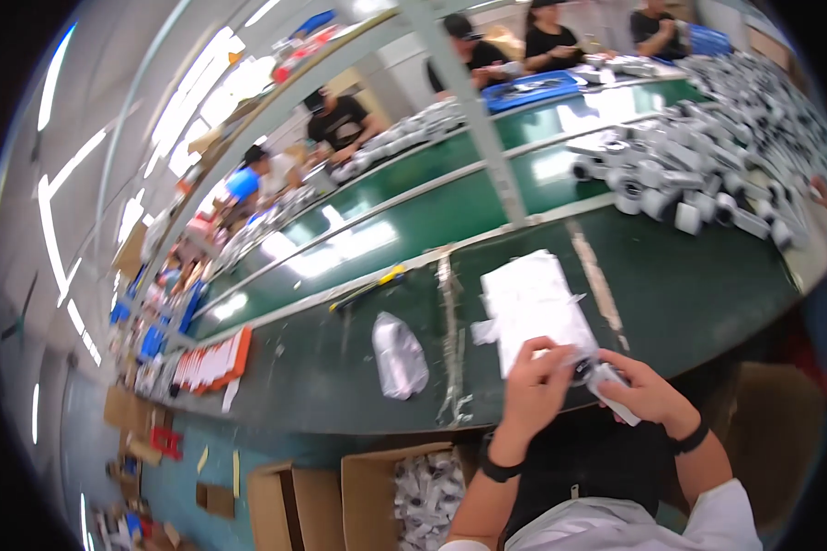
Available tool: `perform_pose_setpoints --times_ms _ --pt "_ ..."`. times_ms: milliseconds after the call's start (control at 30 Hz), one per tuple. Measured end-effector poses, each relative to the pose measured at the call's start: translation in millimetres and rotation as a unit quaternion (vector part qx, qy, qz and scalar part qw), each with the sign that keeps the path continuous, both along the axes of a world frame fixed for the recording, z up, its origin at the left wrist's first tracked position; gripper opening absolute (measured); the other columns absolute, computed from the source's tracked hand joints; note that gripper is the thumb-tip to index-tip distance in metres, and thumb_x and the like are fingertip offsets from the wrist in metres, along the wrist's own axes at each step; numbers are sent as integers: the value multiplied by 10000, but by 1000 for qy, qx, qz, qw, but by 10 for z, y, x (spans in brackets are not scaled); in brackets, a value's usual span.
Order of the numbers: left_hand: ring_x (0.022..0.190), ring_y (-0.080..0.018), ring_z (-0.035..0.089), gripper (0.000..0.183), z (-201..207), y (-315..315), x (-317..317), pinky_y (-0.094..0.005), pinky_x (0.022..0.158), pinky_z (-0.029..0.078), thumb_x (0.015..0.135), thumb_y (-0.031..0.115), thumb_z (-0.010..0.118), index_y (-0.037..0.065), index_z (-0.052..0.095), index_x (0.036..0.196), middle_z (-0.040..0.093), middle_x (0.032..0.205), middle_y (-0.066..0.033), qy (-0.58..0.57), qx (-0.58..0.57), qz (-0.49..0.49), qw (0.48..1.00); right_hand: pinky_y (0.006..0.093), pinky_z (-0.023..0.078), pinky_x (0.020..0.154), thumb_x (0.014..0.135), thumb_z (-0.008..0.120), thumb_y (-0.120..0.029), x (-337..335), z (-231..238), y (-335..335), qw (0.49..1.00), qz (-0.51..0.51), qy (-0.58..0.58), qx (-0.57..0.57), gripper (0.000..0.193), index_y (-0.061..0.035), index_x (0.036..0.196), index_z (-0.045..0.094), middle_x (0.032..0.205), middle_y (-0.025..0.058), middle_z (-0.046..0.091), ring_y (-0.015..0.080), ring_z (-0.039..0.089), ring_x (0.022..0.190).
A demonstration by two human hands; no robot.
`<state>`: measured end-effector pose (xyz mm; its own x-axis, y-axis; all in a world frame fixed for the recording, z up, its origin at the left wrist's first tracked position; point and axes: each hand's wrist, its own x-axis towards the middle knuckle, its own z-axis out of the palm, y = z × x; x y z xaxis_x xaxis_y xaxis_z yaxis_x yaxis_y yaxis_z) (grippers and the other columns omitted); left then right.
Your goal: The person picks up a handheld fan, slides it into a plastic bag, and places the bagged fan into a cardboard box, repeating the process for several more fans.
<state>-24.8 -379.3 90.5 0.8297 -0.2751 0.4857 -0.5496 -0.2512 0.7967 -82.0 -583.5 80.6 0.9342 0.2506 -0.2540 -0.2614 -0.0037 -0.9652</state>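
My right hand (651, 393) is wrapped round a white security camera (617, 397), a blocky body with a dark round lens end pointing left. My left hand (535, 390) is closed in a pinch beside that lens end; what its fingertips hold, if anything, is too small and blurred to name. Just beyond my hands, a stack of white sheets (535, 308) lies on the dark green bench (331, 367). Left of the sheets is a crumpled, shiny clear plastic bag (399, 356).
A yellow-and-black knife-like tool (368, 287) lies by the bench's back rail. Many white cameras (698, 165) are heaped at the right. An orange-edged box (213, 360) stands far left. Below, a cardboard box (372, 496) holds wrapped pieces. Several people work across the green conveyor (340, 243).
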Motion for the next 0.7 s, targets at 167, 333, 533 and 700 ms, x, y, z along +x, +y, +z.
perform_pose_setpoints --times_ms 167,333,533,700 --pt "619 -209 602 258 -68 -216 -170 -316 553 486 768 7 708 83 709 1014 566 896 -79 -94 30 27 995 267 510 497 929 569 -124 27 -11 208 983 -124 -10 132 552 -47 1436 366 873 98 633 142 606 583" --pt "646 -244 603 183 -178 -290 -339 -327 584 493 821 11 682 40 681 1002 588 825 -105 -66 -20 -88 994 264 490 844 935 553 -64 156 -237 391 931 -287 -165 153 560 -39 1449 333 1241 122 565 143 573 1063" --pt "734 -155 613 114 -327 -110 -299 -278 648 496 917 59 629 6 641 1017 615 852 -58 166 -94 -205 960 235 487 786 967 609 -218 139 -297 273 942 -265 -122 164 434 -23 1323 454 1069 65 627 103 601 906" --pt "1055 -99 538 445 -555 -220 -209 -251 827 479 988 106 547 37 365 1389 520 1265 -67 319 -276 -136 897 230 468 795 980 582 -221 97 -245 478 935 -279 -115 185 300 -23 1197 521 1041 42 610 95 577 882"
